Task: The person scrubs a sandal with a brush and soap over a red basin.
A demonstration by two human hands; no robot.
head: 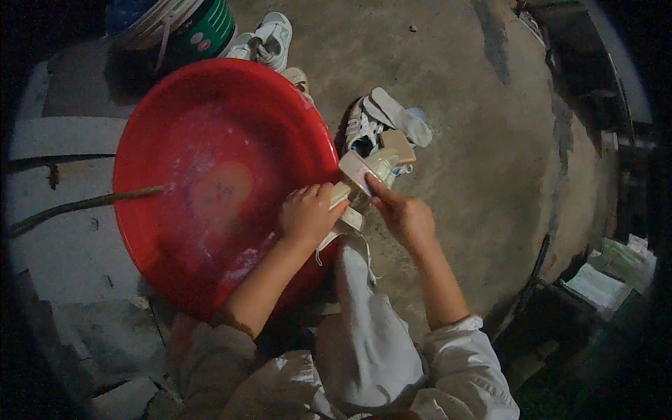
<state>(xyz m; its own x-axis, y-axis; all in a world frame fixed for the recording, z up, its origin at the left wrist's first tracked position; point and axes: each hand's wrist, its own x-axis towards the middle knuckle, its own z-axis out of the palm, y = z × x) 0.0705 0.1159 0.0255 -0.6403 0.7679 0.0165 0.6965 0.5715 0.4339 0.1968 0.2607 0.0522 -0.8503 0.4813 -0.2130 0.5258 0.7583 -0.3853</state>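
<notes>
My left hand (308, 216) grips a cream-coloured shoe (353, 219) with loose laces, at the right rim of a large red plastic basin (142, 231). Between the thumb and fingers of my right hand (407, 216) is a pale pink block-shaped object (356, 169), probably a scrubbing brush; its underside is hidden. It is held just above and beyond the shoe. Cloudy, sudsy patches show inside the basin. A hose (89, 207) reaches over its left rim.
Beyond my right hand lie a black-and-white sneaker (362, 123), pale insoles (396, 113) and a tan block (399, 146) on the concrete floor (472, 173). White shoes (275, 39) stand behind the basin beside a green bucket (212, 29). Papers (598, 286) lie at far right.
</notes>
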